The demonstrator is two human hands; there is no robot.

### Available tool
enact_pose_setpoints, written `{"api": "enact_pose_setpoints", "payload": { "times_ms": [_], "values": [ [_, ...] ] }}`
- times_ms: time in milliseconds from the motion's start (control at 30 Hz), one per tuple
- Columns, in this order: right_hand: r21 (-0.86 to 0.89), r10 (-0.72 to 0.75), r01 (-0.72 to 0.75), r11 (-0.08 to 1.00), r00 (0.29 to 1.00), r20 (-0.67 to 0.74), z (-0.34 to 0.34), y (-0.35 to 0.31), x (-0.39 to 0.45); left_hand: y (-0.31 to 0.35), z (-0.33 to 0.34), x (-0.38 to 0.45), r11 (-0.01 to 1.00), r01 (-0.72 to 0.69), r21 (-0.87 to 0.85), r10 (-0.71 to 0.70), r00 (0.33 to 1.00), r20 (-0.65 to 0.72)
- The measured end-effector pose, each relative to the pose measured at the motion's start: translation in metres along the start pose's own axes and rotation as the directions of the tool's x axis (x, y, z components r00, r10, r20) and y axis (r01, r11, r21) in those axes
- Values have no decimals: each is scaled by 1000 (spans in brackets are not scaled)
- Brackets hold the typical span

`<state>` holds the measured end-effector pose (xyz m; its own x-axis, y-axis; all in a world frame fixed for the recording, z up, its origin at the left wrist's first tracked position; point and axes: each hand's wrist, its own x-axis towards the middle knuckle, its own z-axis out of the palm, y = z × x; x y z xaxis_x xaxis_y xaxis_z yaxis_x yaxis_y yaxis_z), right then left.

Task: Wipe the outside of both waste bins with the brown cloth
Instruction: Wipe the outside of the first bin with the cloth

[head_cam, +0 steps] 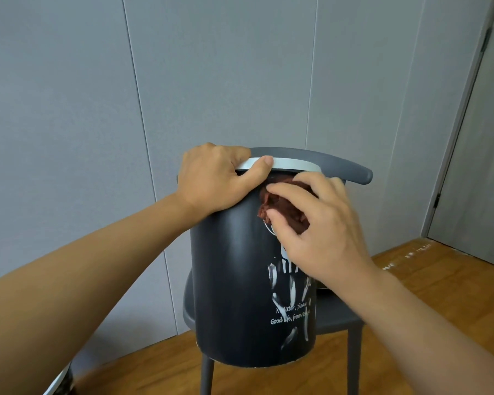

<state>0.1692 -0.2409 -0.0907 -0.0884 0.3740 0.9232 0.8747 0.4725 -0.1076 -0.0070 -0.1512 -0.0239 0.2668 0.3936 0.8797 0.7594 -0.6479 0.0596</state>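
Atop bin [234, 280] rim, left hand [214, 181] clamped; right hand [320, 223] fingers clutching brown cloth [280, 206].

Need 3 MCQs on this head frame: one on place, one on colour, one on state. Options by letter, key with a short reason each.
1. Where does the brown cloth sit?
A. on the floor
B. against the upper side of the dark bin, under the right hand
C. draped over the chair back

2. What colour is the bin's rim ring?
A. red
B. white
C. green

3. What is the left hand doing?
A. hanging free
B. pressing flat on the wall
C. gripping the bin's rim

Key: 1 B, the cloth shows bunched between the right hand's fingers and the bin wall just below the rim. 2 B, a white band runs round the top of the dark bin. 3 C, the thumb curls over the rim ring, fingers round the top edge.
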Motion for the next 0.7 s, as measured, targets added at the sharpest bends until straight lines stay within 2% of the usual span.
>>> {"api": "enact_pose_setpoints", "payload": {
  "times_ms": [67, 167, 233, 300, 400, 500, 600, 700],
  "values": [
    [13, -78, 78, 997, 995, 54, -2, 0, -11, -1, 0, 0, 1000, 13, -1, -13, 1000, 4],
    [58, -225, 217, 974, 947, 228, -9, -4, -46, -3, 1, 2, 999, 50, 16, -50, 999, 13],
    [75, -257, 246, 966, 925, 281, -13, -4, -56, -2, 2, 3, 998, 52, 30, -53, 998, 20],
    [59, -227, 219, 974, 942, 248, -13, -1, -44, -1, 3, 4, 998, 44, 37, -45, 999, 18],
    [63, -43, 39, 997, 997, 69, -5, 5, -12, -1, 4, 6, 999, 26, 27, -26, 999, 22],
    [92, 88, -88, 992, 996, -1, 3, 10, 6, 0, 6, 7, 1000, 11, 11, -11, 1000, 27],
    [95, 12, -14, 995, 1000, 18, 3, 6, -16, -4, 8, 9, 1000, 27, -3, -27, 999, 35],
    [149, -126, 103, 983, 979, 158, -4, 3, -55, -9, 9, 12, 998, 61, -2, -61, 997, 50]
  ]
}}
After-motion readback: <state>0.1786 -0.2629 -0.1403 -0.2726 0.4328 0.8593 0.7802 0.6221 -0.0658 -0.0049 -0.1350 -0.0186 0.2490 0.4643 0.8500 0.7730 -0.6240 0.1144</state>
